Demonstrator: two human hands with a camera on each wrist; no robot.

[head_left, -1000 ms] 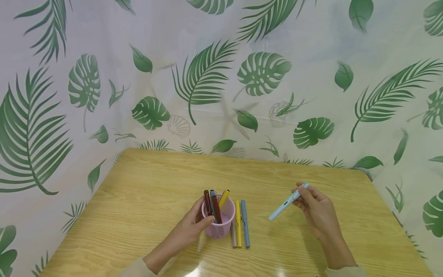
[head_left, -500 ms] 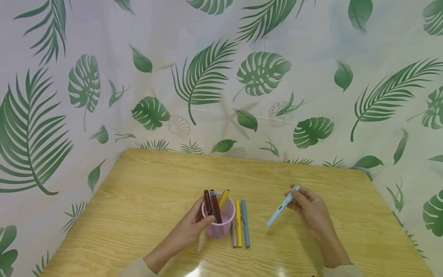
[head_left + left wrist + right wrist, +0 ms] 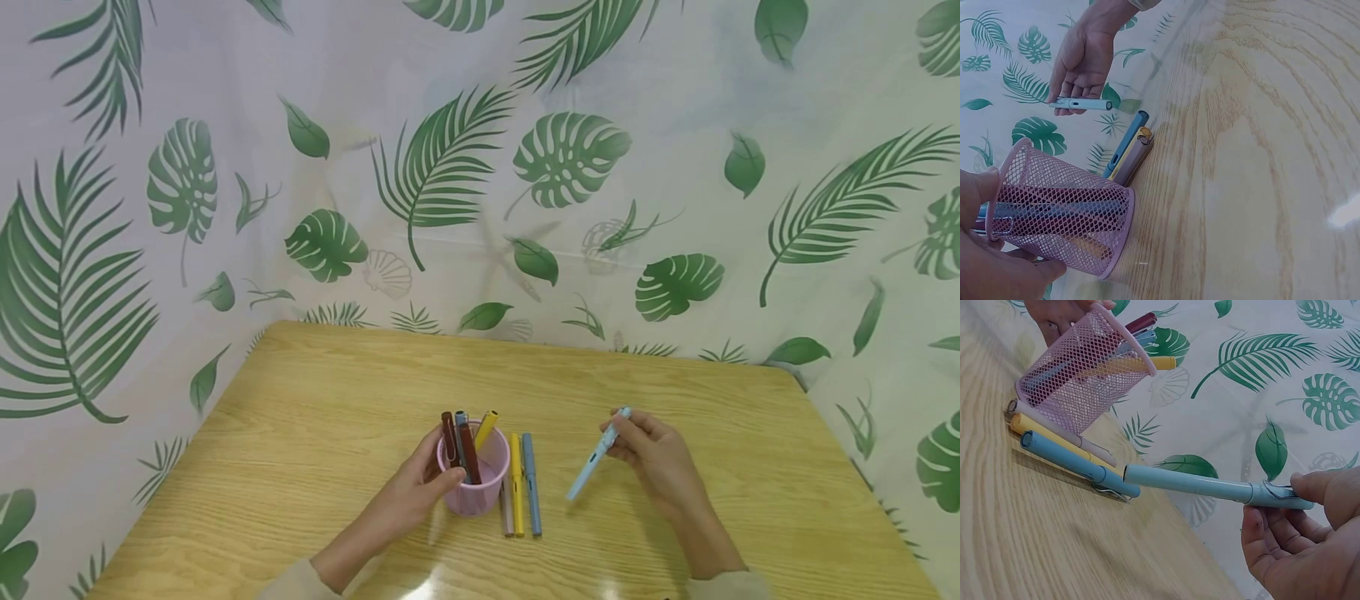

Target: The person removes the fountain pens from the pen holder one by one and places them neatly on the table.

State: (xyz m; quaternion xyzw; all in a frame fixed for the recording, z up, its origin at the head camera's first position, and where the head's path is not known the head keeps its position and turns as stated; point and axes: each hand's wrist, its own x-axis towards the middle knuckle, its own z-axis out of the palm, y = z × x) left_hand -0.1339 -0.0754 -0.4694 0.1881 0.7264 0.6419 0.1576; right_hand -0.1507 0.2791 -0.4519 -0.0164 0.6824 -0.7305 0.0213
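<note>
My left hand (image 3: 416, 487) grips the rim and side of a pink mesh pen cup (image 3: 472, 502), which stands on the table. Inside the cup lean two dark red pens (image 3: 468, 450), a yellow pen (image 3: 487, 428) and a blue pen, mostly hidden in the head view. Between the thumb and fingers of my right hand (image 3: 663, 467), a light blue pen (image 3: 1191, 483) is pinched by its clip end, tilted, its other end pointing down and left above the table. Right of the cup lie a grey pen (image 3: 1063, 425), a yellow pen (image 3: 517, 492) and a blue pen (image 3: 532, 492), side by side.
The wooden table (image 3: 337, 392) reaches back to a white cloth backdrop (image 3: 450, 283) printed with green leaves. The same cloth hangs along both sides.
My right hand has moved left with the light blue pen, toward the row of pens, and the pen has turned steeper. My left hand and the cup have stayed in place.
</note>
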